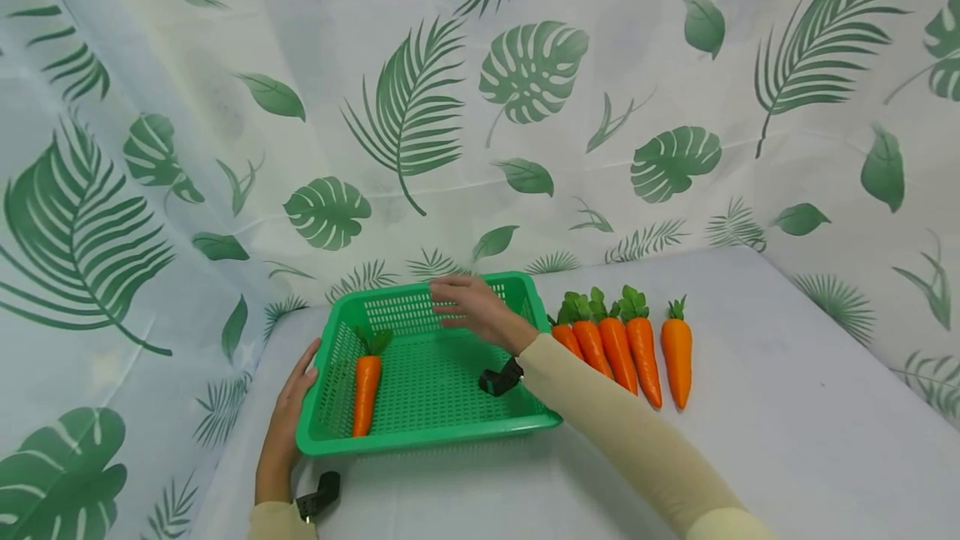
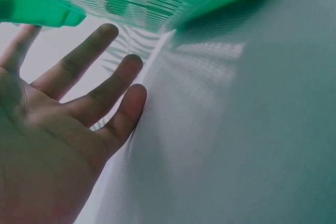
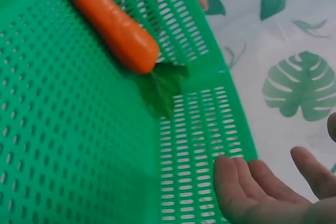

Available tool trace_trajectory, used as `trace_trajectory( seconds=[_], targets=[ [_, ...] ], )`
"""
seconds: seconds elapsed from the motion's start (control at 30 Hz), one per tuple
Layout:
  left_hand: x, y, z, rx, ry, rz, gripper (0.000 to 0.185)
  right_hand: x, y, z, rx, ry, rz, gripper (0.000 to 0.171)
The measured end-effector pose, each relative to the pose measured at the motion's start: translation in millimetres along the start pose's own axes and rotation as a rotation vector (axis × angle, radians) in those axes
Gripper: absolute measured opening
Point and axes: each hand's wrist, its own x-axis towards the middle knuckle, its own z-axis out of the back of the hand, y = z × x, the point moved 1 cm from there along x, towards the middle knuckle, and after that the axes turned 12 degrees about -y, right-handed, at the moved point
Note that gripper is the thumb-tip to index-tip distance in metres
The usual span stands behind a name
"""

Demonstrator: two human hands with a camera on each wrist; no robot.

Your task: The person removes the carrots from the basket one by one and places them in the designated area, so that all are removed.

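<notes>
You are steadying the green basket (image 1: 427,373) with your left hand (image 1: 288,415), its fingers lying straight and relaxed against the basket's left rim, curled round nothing. Your right hand (image 1: 472,308) is hovering over the far wall of the basket, fingers loose and apart, holding nothing; the right wrist view is showing the fingertips (image 3: 247,182) just beside the slotted wall, though you cannot tell from it whether they are touching.

One carrot (image 1: 367,390) is lying inside the basket along its left side, leafy top toward the back wall. Five more carrots (image 1: 622,348) are waiting in a row on the white counter (image 1: 787,407) just to the right of the basket, tips pointing toward you, the leftmost partly hidden behind your right sleeve (image 1: 622,432).

Judging by how things are lying, you are only at the start: one carrot is in, five are left outside, and neither hand is carrying one right now.
</notes>
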Motion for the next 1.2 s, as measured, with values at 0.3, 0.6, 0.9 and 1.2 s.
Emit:
trace_trajectory(
  seconds=[0.3,0.6,0.9,1.2],
  targets=[
    [-1.5,-3.0,1.4,-0.012,0.003,0.015,0.059,4.5,-10.3,-18.1,0.0,0.013,-0.07,0.049],
    [-2.0,-1.0,1.7,0.0,0.01,0.015,0.059,4.4,-23.4,-30.8,-0.014,0.012,-0.106,0.048],
    [-1.7,-2.9,0.9,-0.004,0.008,0.016,0.059,4.1,-35.1,-46.6,-0.022,0.047,-0.147,0.049],
    [0.0,-2.6,-0.2,-0.006,-0.006,0.012,0.059,8.1,-45.7,-62.9,-0.004,0.066,-0.178,0.049]
  ],
)
